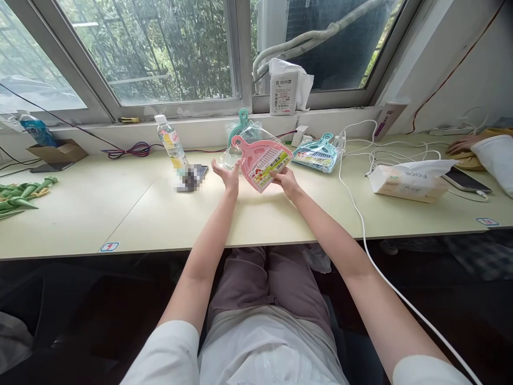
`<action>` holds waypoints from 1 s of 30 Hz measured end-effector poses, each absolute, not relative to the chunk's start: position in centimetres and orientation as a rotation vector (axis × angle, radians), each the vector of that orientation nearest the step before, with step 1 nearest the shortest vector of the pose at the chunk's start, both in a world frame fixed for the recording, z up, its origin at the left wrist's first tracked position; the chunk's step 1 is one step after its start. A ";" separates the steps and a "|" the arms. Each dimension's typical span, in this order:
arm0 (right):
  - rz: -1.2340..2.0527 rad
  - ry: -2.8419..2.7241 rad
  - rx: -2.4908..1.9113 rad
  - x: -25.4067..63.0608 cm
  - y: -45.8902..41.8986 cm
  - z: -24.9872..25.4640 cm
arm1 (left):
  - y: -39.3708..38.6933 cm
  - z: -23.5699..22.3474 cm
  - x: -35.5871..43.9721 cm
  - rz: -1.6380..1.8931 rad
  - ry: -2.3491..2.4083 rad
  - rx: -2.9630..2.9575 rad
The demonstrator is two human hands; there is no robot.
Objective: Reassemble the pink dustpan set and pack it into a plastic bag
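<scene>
A pink dustpan [253, 167] with a printed label is held tilted above the table, its handle to the upper left. My right hand [285, 181] grips its lower right edge, thumb over the label. My left hand [227, 175] is beside its left edge with fingers apart; whether a fingertip touches the pan cannot be made out. Behind the pink dustpan, a green dustpan [242, 124] in clear plastic wrap stands partly hidden against the sill. To the right lies a teal dustpan set [318, 155] with a white-bristled brush and a label, wrapped in plastic.
A drink bottle [171, 143] stands left, beside a blurred dark object [191, 179]. White cables [355, 200] cross the right side near a tissue pack [406, 182] and phone [465, 179]. Another person's hand [460, 145] rests far right. Woven green leaves [24, 195] lie far left.
</scene>
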State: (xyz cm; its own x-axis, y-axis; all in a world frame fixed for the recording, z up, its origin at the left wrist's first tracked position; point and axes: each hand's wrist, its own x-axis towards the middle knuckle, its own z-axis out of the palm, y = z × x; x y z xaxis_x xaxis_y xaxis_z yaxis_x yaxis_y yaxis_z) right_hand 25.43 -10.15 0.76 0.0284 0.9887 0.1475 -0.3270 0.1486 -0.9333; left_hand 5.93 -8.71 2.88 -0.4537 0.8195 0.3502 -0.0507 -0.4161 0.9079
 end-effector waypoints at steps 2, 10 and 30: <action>1.231 -1.031 -0.841 25.5 -10.0 0.6 | -8.2 3.0 5.5 1.693 0.955 0.948; 1.237 -1.030 -0.797 25.7 -9.5 0.4 | -8.7 2.9 6.3 1.315 0.604 1.092; 1.101 -0.930 -0.835 26.1 -9.3 0.5 | -10.6 2.8 7.7 1.071 0.832 1.491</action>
